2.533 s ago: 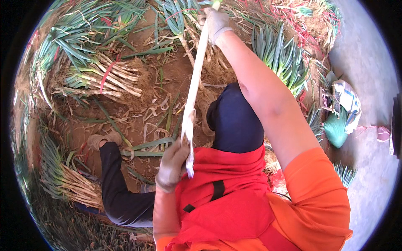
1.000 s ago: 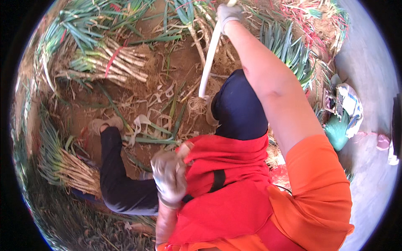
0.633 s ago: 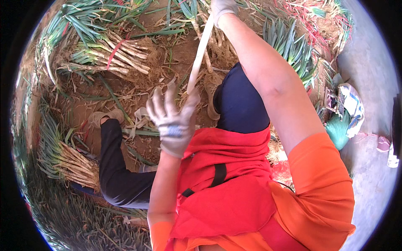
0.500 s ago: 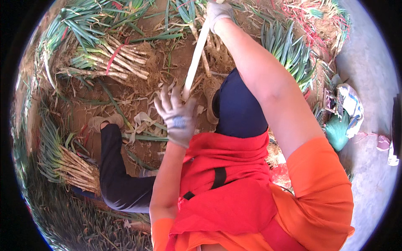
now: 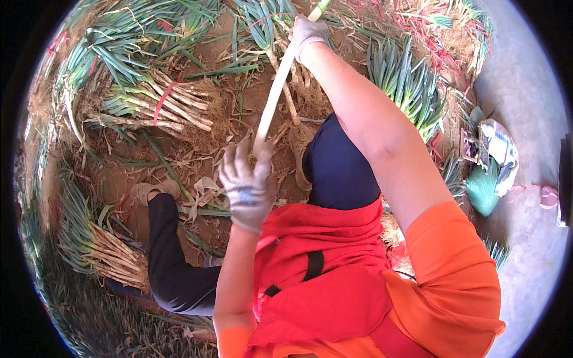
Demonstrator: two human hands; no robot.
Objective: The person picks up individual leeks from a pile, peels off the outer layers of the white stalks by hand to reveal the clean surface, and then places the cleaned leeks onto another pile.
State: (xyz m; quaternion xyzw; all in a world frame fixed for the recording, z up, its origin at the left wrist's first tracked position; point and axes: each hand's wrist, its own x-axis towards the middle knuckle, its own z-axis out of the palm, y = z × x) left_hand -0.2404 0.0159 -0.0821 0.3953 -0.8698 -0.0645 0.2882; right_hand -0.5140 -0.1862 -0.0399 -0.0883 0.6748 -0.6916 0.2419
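Observation:
A long peeled green onion (image 5: 276,92), white with a pale green upper end, slants across the middle. My right hand (image 5: 309,33), in a pale work glove, is closed around its upper part at the top of the view. Close by the stalk's lower end is my left hand (image 5: 246,194), gloved too, with its fingers apart. That end passes behind the left fingers, so I cannot tell whether they touch it. Beneath the stalk stand unpeeled green onions (image 5: 285,83) with brownish outer skins, by my right knee.
Bundles tied with red bands lie at the left, one green onion bundle (image 5: 173,107) nearest. Another bundle (image 5: 116,253) lies by my left leg, leafy onions (image 5: 403,83) at the right. Peeled skins (image 5: 203,194) litter the soil. A green bag (image 5: 482,186) sits by the grey floor.
My right hand and the green onion have shifted slightly down in view, showing the pale green upper end. My left hand has moved slightly left and down, its fingers still apart.

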